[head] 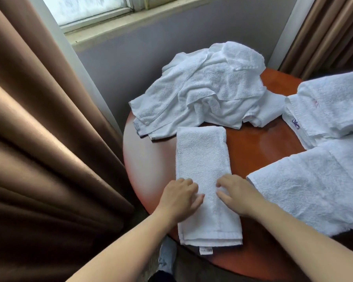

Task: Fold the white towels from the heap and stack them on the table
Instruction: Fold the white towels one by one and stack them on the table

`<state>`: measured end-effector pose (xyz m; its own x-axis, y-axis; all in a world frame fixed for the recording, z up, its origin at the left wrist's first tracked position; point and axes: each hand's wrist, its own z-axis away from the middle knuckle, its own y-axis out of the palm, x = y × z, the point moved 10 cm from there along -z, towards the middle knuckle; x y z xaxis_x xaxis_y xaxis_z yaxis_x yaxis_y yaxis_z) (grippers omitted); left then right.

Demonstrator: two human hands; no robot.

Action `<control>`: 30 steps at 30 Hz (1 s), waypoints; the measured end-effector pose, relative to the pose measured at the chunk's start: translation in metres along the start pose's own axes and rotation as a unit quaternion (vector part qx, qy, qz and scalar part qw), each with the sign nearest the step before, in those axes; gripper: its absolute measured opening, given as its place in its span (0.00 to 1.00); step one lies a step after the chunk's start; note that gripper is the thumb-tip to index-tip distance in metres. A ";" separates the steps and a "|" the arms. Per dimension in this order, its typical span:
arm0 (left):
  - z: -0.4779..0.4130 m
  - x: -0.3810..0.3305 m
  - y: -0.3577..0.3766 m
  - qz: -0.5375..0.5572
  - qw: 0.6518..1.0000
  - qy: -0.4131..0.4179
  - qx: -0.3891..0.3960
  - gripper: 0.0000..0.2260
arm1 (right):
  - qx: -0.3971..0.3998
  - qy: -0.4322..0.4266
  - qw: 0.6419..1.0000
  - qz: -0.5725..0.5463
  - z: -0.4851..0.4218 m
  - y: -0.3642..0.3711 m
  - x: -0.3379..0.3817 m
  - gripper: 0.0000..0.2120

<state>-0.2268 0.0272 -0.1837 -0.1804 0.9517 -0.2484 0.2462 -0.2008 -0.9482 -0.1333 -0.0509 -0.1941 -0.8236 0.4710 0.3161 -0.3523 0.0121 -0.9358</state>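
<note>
A white towel folded into a long narrow strip (204, 159) lies on the round reddish-brown table (253, 145), running away from me, with a small label at its near end. My left hand (181, 198) rests flat on the strip's left side, just below its middle. My right hand (235, 195) rests on its right side, fingers pointing left. Neither hand grips the cloth. A crumpled heap of white towels (204, 88) sits at the table's far side, just behind the strip.
Two folded white towels lie at the right: one with blue embroidery (330, 106) further back, a larger one (314, 184) nearer me. Brown curtains (39, 149) hang close on the left and at the far right. A window sill (130, 19) runs along the wall behind.
</note>
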 end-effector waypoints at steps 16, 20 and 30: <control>-0.175 0.134 0.038 0.119 0.958 -0.152 0.210 0.31 | 0.105 0.190 0.974 -0.063 -0.178 -0.030 -0.079 0.37; -0.189 0.142 0.048 0.072 0.940 -0.172 0.284 0.19 | 0.139 0.181 0.973 -0.015 -0.191 -0.032 -0.078 0.15; -0.207 0.107 -0.049 -0.035 0.993 -0.103 0.049 0.11 | -0.156 0.085 0.982 0.059 -0.176 -0.127 -0.042 0.13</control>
<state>-0.0615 0.1872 -0.1232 -0.3878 0.8983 -0.2067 0.1342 -0.1668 -0.9768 0.0239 0.0831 -0.1158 -0.7547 0.6258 0.1970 -0.0831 0.2066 -0.9749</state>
